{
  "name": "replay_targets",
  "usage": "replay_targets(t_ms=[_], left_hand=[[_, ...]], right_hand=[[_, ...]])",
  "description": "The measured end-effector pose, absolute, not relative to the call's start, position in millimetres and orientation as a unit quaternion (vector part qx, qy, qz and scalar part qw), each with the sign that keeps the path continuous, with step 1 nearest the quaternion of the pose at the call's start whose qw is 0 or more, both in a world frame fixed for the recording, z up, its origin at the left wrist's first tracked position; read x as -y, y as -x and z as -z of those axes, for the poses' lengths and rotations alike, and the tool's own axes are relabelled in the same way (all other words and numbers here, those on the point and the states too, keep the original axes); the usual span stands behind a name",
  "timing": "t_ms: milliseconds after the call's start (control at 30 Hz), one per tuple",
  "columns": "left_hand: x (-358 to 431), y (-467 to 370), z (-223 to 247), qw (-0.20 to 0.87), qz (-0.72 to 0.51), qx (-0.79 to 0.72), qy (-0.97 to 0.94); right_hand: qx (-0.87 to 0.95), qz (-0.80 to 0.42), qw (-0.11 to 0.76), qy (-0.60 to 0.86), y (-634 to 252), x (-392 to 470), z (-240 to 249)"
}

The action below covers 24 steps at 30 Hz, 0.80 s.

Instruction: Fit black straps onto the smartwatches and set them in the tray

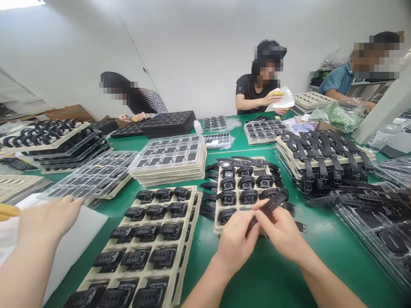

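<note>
Both of my hands meet over the near edge of a cream tray, gripping one black watch strap between them. My left hand is closed around its lower part, where my fingers hide whatever it joins. With thumb and fingers, my right hand pinches the strap, and its free end sticks up to the right. Black smartwatches with looped bands fill several pockets of the tray beneath. More loose straps stick out along the tray's left side.
To the left lies another watch tray. Behind it stands a stack of clear-topped trays. Strap-laden trays are piled at right. A neighbour's hand rests over white paper at far left. Three people sit across the green table.
</note>
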<state>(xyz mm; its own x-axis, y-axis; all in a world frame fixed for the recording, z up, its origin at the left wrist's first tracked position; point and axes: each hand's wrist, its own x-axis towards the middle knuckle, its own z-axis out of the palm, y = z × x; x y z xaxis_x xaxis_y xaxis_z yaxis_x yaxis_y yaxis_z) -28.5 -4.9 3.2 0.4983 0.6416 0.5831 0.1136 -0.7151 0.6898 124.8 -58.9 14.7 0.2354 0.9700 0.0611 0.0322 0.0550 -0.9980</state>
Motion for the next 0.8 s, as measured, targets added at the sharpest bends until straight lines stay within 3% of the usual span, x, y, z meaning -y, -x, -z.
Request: replay_targets(t_ms=[267, 467, 667, 800], left_hand=[[6.5, 29.6, -2.3, 0.234, -0.509, -0.149, -0.815], [4.0, 29.4, -3.1, 0.222, -0.535, -0.138, -0.803], [1.4, 28.8, -5.1, 0.365, -0.524, -0.254, -0.726], [-0.2, 28.0, -6.2, 0.463, -0.511, -0.308, -0.655]], right_hand=[[0.309, -0.548, 0.648, 0.430, -108.2, 54.6, -4.9], [0.344, -0.516, 0.649, 0.440, -109.1, 59.5, -0.2], [0.568, -0.409, 0.519, 0.490, -116.6, 64.2, -10.9], [0.603, -0.381, 0.465, 0.525, -116.4, 63.4, -12.5]])
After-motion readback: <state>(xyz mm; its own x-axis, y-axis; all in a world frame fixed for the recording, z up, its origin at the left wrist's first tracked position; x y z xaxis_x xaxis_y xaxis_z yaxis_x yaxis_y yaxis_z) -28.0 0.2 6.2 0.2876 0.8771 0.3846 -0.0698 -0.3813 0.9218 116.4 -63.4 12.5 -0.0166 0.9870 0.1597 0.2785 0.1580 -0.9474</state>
